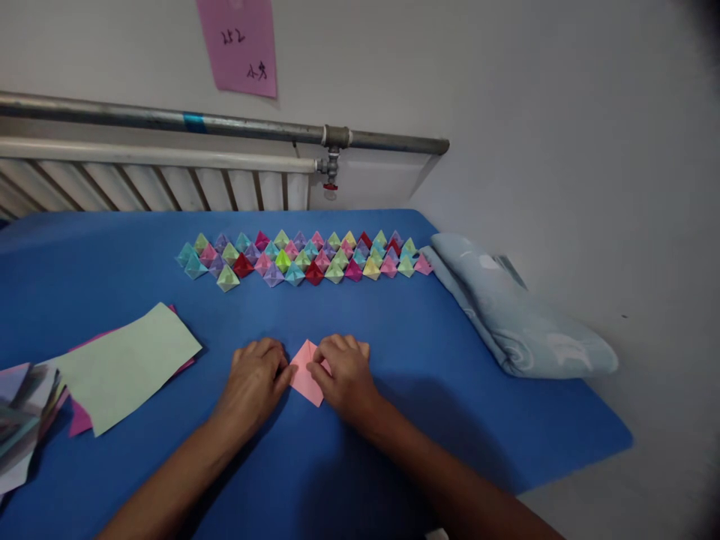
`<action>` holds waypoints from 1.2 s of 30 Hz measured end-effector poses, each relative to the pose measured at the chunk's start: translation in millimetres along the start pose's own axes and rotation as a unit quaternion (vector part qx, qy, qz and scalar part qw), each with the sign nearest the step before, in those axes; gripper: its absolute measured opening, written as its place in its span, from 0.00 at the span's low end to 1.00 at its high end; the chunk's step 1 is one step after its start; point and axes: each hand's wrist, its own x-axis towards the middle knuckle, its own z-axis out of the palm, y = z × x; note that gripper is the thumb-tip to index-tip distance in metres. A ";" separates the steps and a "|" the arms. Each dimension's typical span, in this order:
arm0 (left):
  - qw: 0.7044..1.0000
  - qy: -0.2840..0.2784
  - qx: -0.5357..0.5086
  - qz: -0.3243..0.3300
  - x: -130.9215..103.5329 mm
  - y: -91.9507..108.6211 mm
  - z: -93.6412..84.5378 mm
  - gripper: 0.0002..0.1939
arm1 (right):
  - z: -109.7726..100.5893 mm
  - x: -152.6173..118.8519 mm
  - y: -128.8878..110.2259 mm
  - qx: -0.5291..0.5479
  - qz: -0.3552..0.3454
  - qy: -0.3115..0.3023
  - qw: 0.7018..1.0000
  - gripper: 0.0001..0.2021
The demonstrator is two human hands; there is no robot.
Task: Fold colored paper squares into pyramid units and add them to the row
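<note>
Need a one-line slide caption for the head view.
Left hand and right hand on pink paper, with rows of colourful folded-paper pieces beyond on a blue surface.

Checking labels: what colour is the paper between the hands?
The paper is light pink; best in the head view.

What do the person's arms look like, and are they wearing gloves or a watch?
The left forearm and right forearm are bare where they show: no sleeves, watch or bracelets. The left grip and right grip are ordinary human hands without gloves. I can't see any rings.
</note>
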 end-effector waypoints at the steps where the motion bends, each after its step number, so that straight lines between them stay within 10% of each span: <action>1: 1.000 0.003 0.004 -0.001 -0.2 0.0 -0.2 0.12 | -0.3 -0.3 -0.1 0.001 -0.002 -0.002 1.000 0.03; 18: 0.980 0.055 0.114 0.152 -27.2 -3.2 1.1 0.22 | -5.0 -4.2 0.3 -0.058 -0.046 -0.038 0.997 0.13; 36: 0.973 0.057 0.209 0.085 -60.3 16.1 7.1 0.25 | -18.2 10.9 3.8 -0.139 -0.110 -0.101 0.979 0.12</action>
